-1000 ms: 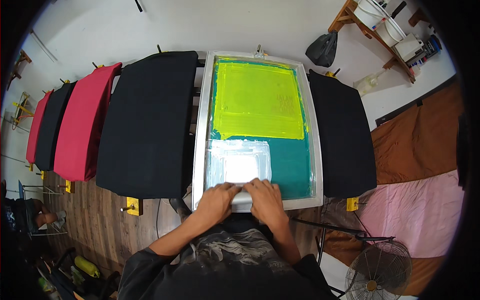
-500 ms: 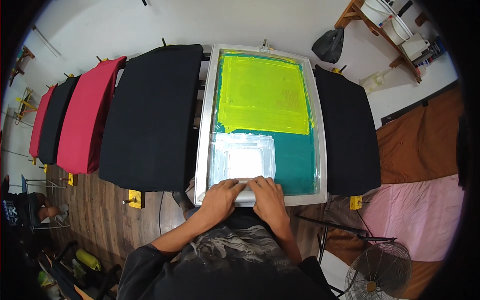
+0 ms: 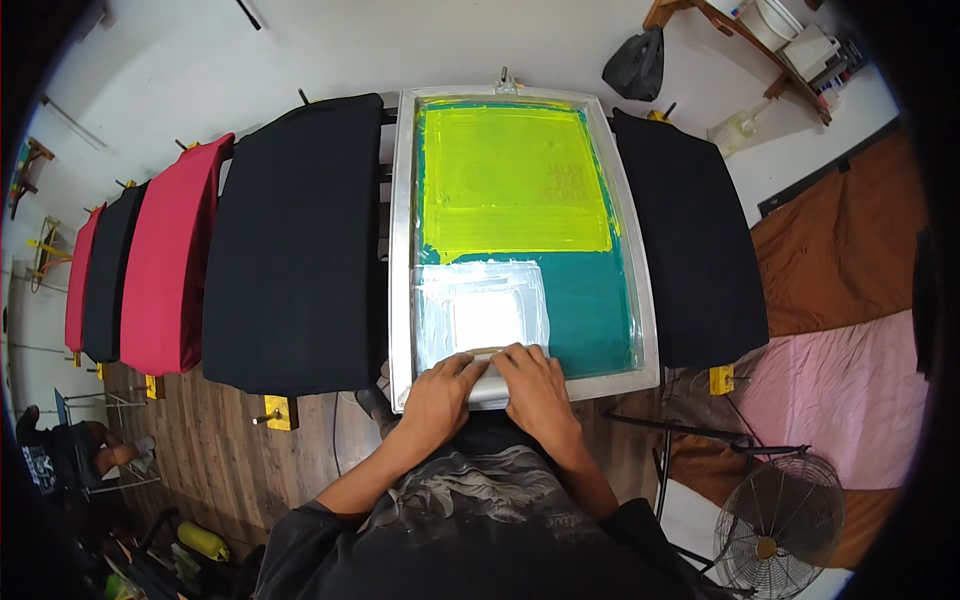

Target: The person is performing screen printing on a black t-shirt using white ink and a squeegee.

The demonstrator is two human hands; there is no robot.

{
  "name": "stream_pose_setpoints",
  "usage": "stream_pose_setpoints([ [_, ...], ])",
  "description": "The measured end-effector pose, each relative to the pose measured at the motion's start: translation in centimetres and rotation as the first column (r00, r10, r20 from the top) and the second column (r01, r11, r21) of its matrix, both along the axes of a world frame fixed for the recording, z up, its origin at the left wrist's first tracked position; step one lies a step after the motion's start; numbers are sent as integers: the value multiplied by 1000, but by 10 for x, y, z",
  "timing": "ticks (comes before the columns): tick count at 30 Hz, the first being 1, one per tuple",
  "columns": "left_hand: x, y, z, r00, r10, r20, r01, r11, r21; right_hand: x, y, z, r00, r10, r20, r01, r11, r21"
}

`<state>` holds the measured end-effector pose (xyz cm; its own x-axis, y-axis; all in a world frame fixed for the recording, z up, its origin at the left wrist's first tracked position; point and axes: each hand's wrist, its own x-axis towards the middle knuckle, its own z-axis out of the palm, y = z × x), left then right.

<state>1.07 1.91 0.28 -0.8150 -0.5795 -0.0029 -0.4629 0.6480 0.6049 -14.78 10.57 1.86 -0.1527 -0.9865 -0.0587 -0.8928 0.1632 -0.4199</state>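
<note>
While both hands are pressed side by side, the squeegee's pale flat bar (image 3: 487, 372) is gripped by the curled fingers of the left hand (image 3: 440, 392) and right hand (image 3: 535, 388). Just beyond the fingers, glossy white ink (image 3: 482, 312) is spread on the aluminium-framed rectangular mesh screen (image 3: 400, 250), yellow and teal.

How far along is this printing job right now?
Done, by the look of it: white ink is spread over the lower left of the framed screen. In hand: the left hand and right hand press side by side on a squeegee at the screen's near edge. Left: the black shirts and red shirt on the neighbouring boards show no print.
</note>
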Motion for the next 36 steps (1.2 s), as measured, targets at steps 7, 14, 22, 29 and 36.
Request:
stream_pose_setpoints([
  [7, -19, -28, 16, 998, 19, -54, -18, 1000, 16, -11, -25, 10, 996, -40, -85, 39, 999, -12],
  [14, -12, -6, -12, 1000, 7, -26, -8, 999, -40, -3, -4, -14, 998, -66, -20, 65, 996, -62],
  [22, -13, -17, 18, 1000, 3, -27, -2, 999, 47, -8, -13, 6, 998, -26, -49, 25, 999, -20],
  [29, -14, -14, -17, 997, 30, -76, -36, 996, -85, -5, -16, -19, 998, -52, -43, 49, 996, -73],
  [36, 2, 6, 3, 1000, 4, -20, -4, 1000, 19, 4, 6, 6, 999, -29, 31, 28, 999, 20],
])
